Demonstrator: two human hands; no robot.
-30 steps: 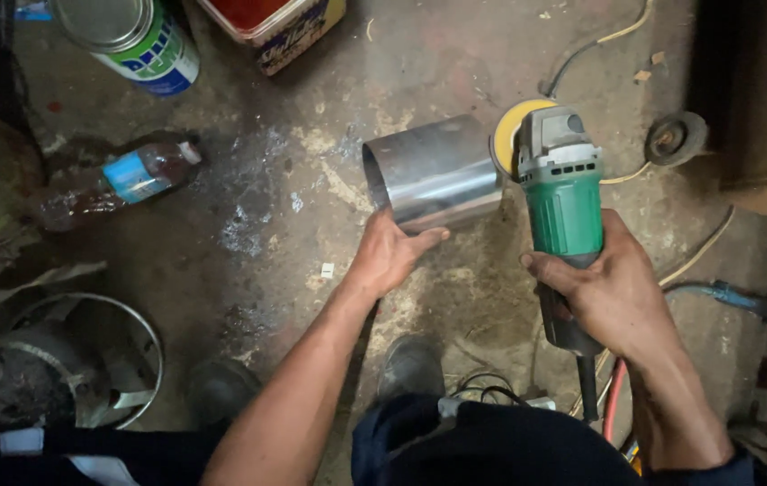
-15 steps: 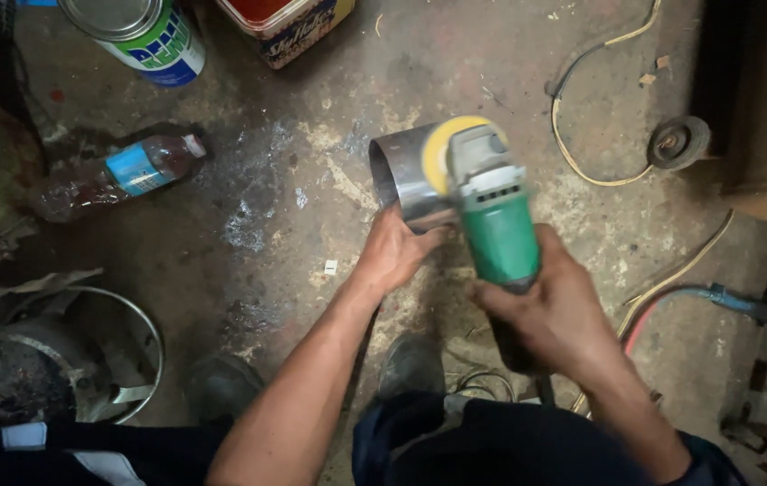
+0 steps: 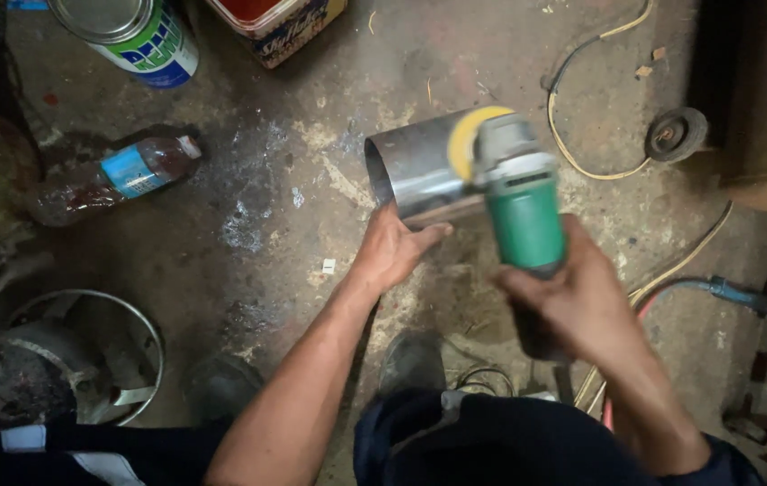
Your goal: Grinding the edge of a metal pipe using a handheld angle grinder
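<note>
The left hand [image 3: 394,247] presses flat, fingers spread, against the near edge of the sheet-metal cylinder [image 3: 419,166] lying on the concrete floor [image 3: 293,270]. The right hand [image 3: 572,301] is clenched around the green angle grinder [image 3: 518,202], its yellow disc [image 3: 469,135] over the cylinder's surface; no finished area is discernible.

The green angle grinder [image 3: 524,202] is motion-blurred; its rear is hidden by the right hand [image 3: 572,301]. The tin [image 3: 131,31] and red box [image 3: 277,22] are cut off at the far edge.
</note>
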